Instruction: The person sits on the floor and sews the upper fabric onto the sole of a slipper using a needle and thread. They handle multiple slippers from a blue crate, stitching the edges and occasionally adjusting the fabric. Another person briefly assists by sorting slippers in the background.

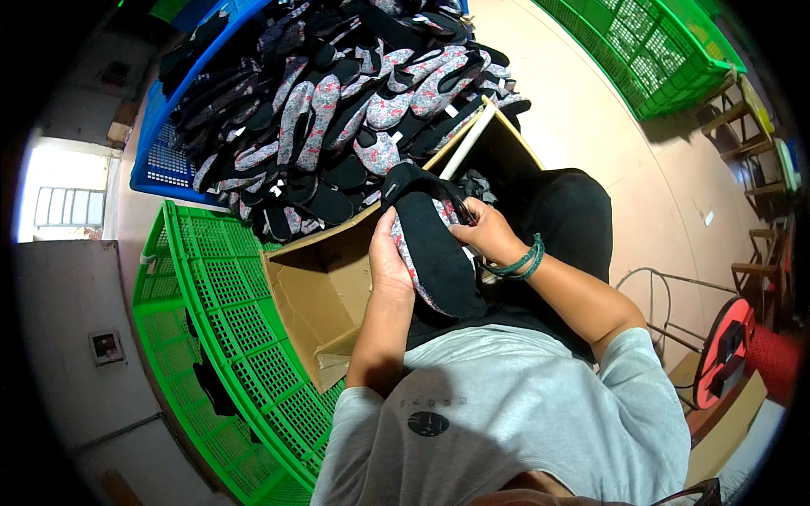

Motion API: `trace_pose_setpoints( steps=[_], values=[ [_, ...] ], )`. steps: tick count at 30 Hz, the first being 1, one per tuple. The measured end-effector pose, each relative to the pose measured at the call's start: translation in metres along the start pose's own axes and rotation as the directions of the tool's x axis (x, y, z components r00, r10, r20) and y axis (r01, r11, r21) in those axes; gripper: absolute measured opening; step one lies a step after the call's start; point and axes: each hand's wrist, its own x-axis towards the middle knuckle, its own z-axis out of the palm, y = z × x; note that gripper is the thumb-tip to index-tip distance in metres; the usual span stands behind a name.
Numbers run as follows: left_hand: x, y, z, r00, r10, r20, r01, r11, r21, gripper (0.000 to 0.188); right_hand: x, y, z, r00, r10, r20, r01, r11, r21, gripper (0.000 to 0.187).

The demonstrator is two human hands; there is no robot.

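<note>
A cloth slipper with a black sole and grey-and-red floral fabric along its edge is held in front of my body, sole facing up. My left hand grips it along its left side, the thumb lying near the toe or heel end. On the other side, my right hand has its fingers closed on the slipper's right edge, where black trim and floral cloth show. Whether a small tool is also in the right fingers, I cannot make out. Beyond the hands lies a large heap of similar floral-and-black slippers.
A blue crate holds the heap. An open cardboard box stands between my left arm and a green plastic basket. Another green basket is at the far right. A red round-seated metal stool stands to my right.
</note>
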Motion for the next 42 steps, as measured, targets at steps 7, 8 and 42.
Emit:
trace_pose_setpoints(
  steps=[7,8,42],
  values=[
    [0.003,0.023,-0.01,0.878,0.473,-0.072,-0.478,0.874,-0.082,0.017,-0.013,-0.041,-0.012,0.994,-0.099,0.049,0.082,0.961,0.264,0.028],
    [-0.003,0.025,-0.009,0.869,0.486,-0.097,-0.492,0.868,-0.065,0.014,-0.018,-0.048,-0.012,0.984,-0.165,0.07,0.14,0.952,0.274,0.031],
    [0.02,-0.092,0.075,0.837,0.118,0.534,-0.206,0.973,0.107,0.02,-0.07,-0.157,-0.079,0.87,-0.465,-0.162,0.295,0.755,-0.586,0.023]
  ],
)
